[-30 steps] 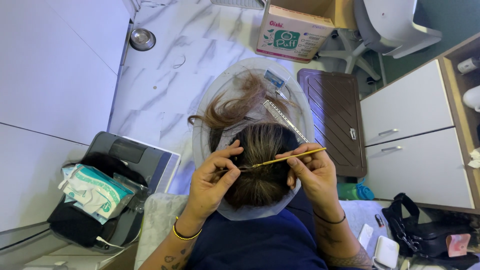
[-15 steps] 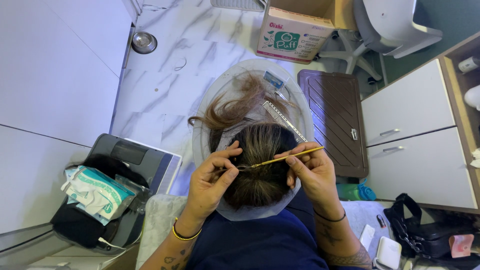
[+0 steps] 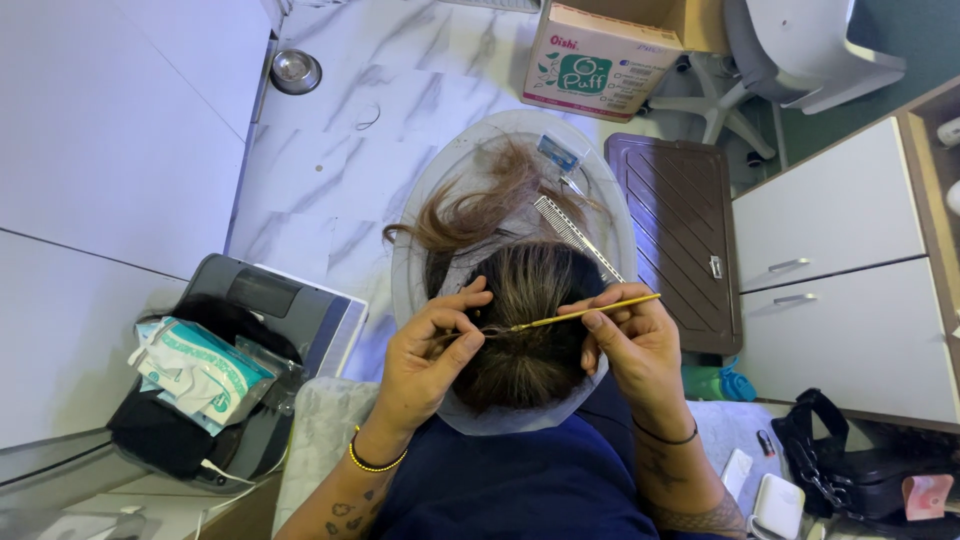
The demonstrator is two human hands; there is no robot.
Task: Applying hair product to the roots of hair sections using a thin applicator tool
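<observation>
A brown wig (image 3: 525, 300) lies on a head form in front of me, with a loose lock of lighter hair fanned out toward the top left. My right hand (image 3: 630, 345) holds a thin yellow needle tool (image 3: 585, 314) whose tip points left into the hair. My left hand (image 3: 435, 345) pinches a small strand of hair right at that tip. A silver comb (image 3: 575, 235) rests on the wig cap beside the hair. The form sits in my lap over dark blue cloth (image 3: 510, 480).
A round clear tray (image 3: 440, 175) lies under the wig on the marble floor. Also around: cardboard box (image 3: 600, 60), brown mat (image 3: 685, 235), white cabinet drawers (image 3: 840, 280), grey case with packets (image 3: 215, 365), black bag (image 3: 860, 470), metal bowl (image 3: 295, 70).
Both hands and the needle tool stay almost where they were; only tiny finger shifts at the hair strand.
</observation>
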